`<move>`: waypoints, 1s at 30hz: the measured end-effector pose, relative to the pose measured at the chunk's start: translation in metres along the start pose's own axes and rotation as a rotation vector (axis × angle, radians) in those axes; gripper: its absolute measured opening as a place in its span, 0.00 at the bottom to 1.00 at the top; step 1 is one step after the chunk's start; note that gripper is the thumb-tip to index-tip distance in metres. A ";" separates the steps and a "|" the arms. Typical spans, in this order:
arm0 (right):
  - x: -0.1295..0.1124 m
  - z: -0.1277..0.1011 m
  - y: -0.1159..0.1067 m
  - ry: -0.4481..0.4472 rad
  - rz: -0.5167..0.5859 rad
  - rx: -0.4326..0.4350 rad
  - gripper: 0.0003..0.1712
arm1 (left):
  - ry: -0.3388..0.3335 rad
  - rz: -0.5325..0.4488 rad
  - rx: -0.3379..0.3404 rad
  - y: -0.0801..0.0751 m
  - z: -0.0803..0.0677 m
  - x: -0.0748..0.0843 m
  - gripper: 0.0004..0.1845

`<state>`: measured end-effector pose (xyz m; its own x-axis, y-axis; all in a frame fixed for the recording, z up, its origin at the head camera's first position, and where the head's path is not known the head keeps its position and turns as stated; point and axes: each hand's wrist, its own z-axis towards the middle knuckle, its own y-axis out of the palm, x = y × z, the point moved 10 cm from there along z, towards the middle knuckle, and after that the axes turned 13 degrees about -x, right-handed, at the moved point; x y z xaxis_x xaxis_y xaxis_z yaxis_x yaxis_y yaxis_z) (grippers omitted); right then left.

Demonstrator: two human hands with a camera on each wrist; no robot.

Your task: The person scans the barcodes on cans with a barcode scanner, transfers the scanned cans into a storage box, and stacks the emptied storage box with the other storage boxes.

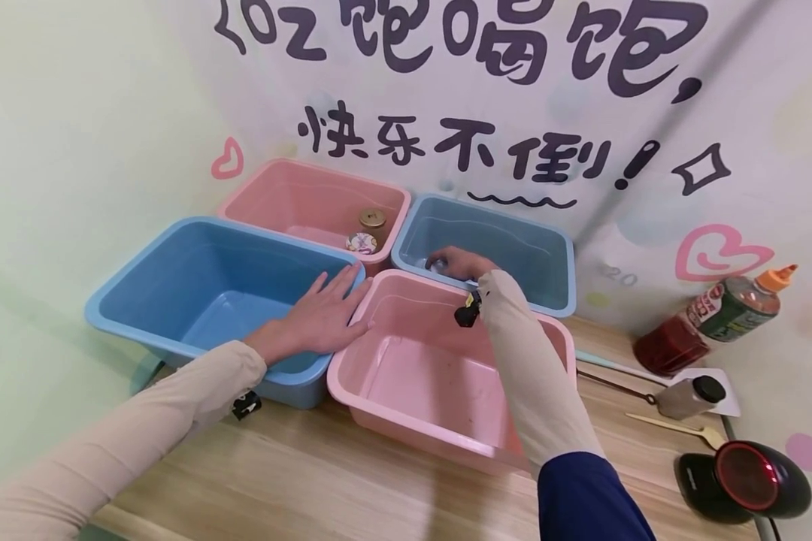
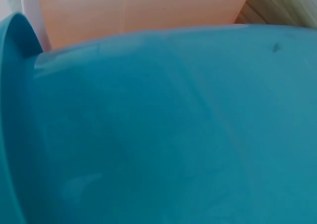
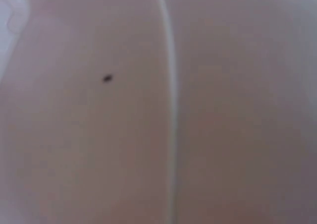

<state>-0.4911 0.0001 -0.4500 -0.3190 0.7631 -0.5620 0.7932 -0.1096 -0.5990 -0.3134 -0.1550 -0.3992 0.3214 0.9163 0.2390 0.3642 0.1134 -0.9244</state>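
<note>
In the head view my left hand (image 1: 328, 314) lies with fingers spread on the right rim of the front blue tub (image 1: 101, 315), where it meets the front pink tub (image 1: 352, 398). My right hand (image 1: 465, 263) reaches into the back blue tub (image 1: 555, 293) at its near left side. Its curled fingers are around a small, shiny, clear-looking thing (image 1: 438, 266), mostly hidden by the hand. The left wrist view is filled by the blue tub's wall (image 2: 173, 125); the right wrist view shows only the blurred pink tub wall (image 3: 237, 110).
The back pink tub (image 1: 277, 191) holds a gold-lidded jar (image 1: 372, 219) and a can with a patterned top (image 1: 362, 243). At right stand a red sauce bottle (image 1: 710, 323), a black-capped shaker (image 1: 692, 397), a wooden spoon (image 1: 677, 428) and a black scanner-like device (image 1: 751, 479).
</note>
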 end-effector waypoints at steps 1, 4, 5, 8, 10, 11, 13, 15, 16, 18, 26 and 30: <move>0.000 -0.001 0.000 -0.001 -0.005 -0.002 0.21 | -0.001 -0.001 0.000 0.000 0.000 0.000 0.42; 0.003 -0.003 0.002 0.034 0.003 -0.013 0.21 | -0.002 0.001 -0.002 0.001 0.001 -0.001 0.42; 0.003 -0.004 0.003 0.036 -0.007 -0.019 0.22 | -0.003 0.000 -0.004 0.001 0.001 -0.001 0.42; 0.008 -0.003 0.005 0.060 0.001 -0.036 0.23 | -0.008 0.002 -0.007 0.003 0.002 -0.002 0.43; 0.008 -0.001 0.006 0.056 -0.017 -0.042 0.23 | -0.006 0.006 0.000 0.002 0.001 -0.001 0.42; 0.008 -0.001 0.006 0.052 -0.025 -0.043 0.24 | -0.004 0.007 0.005 0.002 0.001 -0.001 0.42; 0.008 0.000 0.007 0.054 -0.029 -0.042 0.24 | 0.001 0.010 0.012 0.001 0.000 0.000 0.41; 0.008 0.000 0.007 0.055 -0.036 -0.039 0.24 | 0.006 0.010 0.017 0.000 -0.001 0.002 0.41; 0.009 0.000 0.007 0.061 -0.029 -0.038 0.25 | 0.006 0.009 0.017 0.000 -0.002 0.002 0.41; 0.009 0.000 0.007 0.070 -0.017 -0.035 0.25 | 0.006 0.007 0.016 -0.001 -0.002 0.003 0.41; 0.013 -0.002 0.010 0.115 0.048 -0.049 0.25 | 0.004 0.007 0.017 -0.001 -0.001 0.002 0.41; 0.011 -0.005 0.009 0.119 0.028 -0.046 0.25 | 0.003 0.003 0.019 -0.001 -0.001 0.001 0.41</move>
<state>-0.4852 0.0110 -0.4585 -0.2348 0.8304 -0.5052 0.8247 -0.1049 -0.5558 -0.3124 -0.1545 -0.3973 0.3253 0.9153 0.2375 0.3463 0.1184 -0.9306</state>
